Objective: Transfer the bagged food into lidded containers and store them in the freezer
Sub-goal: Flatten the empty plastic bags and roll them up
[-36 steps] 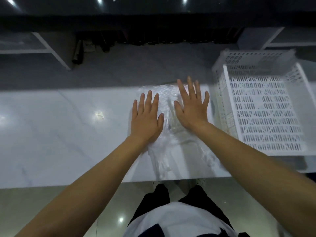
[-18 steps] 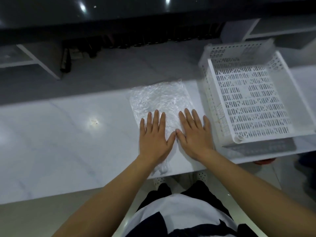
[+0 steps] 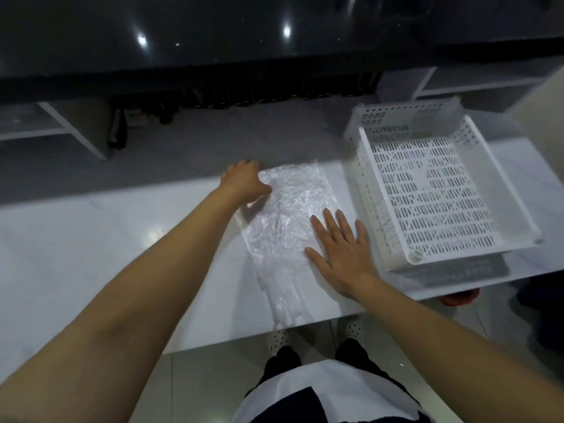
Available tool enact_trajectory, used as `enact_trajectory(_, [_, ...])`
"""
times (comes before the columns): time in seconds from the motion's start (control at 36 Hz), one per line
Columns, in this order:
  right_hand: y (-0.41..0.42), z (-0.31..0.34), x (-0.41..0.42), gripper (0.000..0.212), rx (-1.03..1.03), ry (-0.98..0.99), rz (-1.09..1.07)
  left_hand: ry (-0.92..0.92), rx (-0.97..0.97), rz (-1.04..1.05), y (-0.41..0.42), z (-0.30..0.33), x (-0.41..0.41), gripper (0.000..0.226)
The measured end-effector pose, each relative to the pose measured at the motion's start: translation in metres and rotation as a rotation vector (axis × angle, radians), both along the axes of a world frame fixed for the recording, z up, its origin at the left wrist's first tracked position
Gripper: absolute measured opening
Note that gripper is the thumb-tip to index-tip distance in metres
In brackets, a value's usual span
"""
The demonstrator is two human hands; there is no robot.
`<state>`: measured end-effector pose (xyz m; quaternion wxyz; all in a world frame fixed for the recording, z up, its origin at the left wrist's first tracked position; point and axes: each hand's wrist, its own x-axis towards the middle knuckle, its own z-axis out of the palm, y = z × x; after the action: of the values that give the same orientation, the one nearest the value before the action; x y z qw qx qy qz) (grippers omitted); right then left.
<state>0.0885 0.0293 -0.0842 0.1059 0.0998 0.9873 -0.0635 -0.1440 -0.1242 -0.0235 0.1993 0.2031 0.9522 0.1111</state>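
On the white desk (image 3: 122,239), beside an empty slotted basket (image 3: 433,190), I am logging one clear plastic bag (image 3: 287,215), flat, limp, slippery, best pinched at a corner: left hand (image 3: 244,181) curling onto its far corner, right hand (image 3: 341,248) pressing flat, fingers spread.

White marble counter (image 3: 91,254) over glossy grey floor (image 3: 189,386) (dark glass (image 3: 213,32) with light glints beyond)

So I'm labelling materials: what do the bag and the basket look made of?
The bag: thin clear plastic film, crinkled and glinting, with the counter showing through. The basket: rigid white plastic with a matte look, judging by its moulded slots and straight rims.
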Motion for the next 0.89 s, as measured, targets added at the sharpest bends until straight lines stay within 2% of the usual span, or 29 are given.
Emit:
enact_trajectory(0.08, [0.0,0.0,0.0,0.07,0.001,0.0,0.0,-0.036,-0.057,-0.056,0.008,0.001,-0.022,0.075])
enact_trajectory(0.17, [0.0,-0.001,0.0,0.07,0.009,0.011,-0.005,-0.167,-0.033,-0.115,0.017,0.005,-0.04,0.072])
enact_trajectory(0.31, [0.0,-0.004,0.0,0.071,0.022,0.018,-0.002,-0.344,-0.072,-0.174,0.023,0.011,-0.056,0.031])
enact_trajectory(0.36, [0.0,-0.004,0.0,0.071,0.021,0.015,-0.003,-0.434,-0.068,-0.164,0.02,0.016,-0.059,0.021])
enact_trajectory(0.5, [0.0,-0.001,0.0,0.071,0.006,-0.007,-0.001,-0.567,-0.048,-0.074,-0.007,0.03,-0.06,0.036])
enact_trajectory(0.58, [0.0,0.0,0.0,0.071,-0.01,-0.019,0.001,-0.667,0.149,0.123,-0.041,0.023,-0.046,0.033])
enact_trajectory(0.69, [0.001,0.004,-0.001,0.07,-0.058,-0.047,0.0,-0.77,0.644,0.543,-0.079,0.002,-0.003,0.04])
enact_trajectory(0.75, [0.001,0.007,-0.003,0.068,-0.128,-0.046,-0.017,-0.795,0.834,0.71,-0.085,-0.004,0.026,0.046])
enact_trajectory(0.81, [-0.001,0.011,-0.008,0.064,-0.209,-0.019,-0.049,-0.805,0.923,0.77,-0.085,-0.008,0.055,0.045])
enact_trajectory(0.89, [-0.005,0.016,-0.023,0.059,-0.215,0.019,-0.06,-0.732,0.908,0.818,-0.074,-0.01,0.092,0.052])
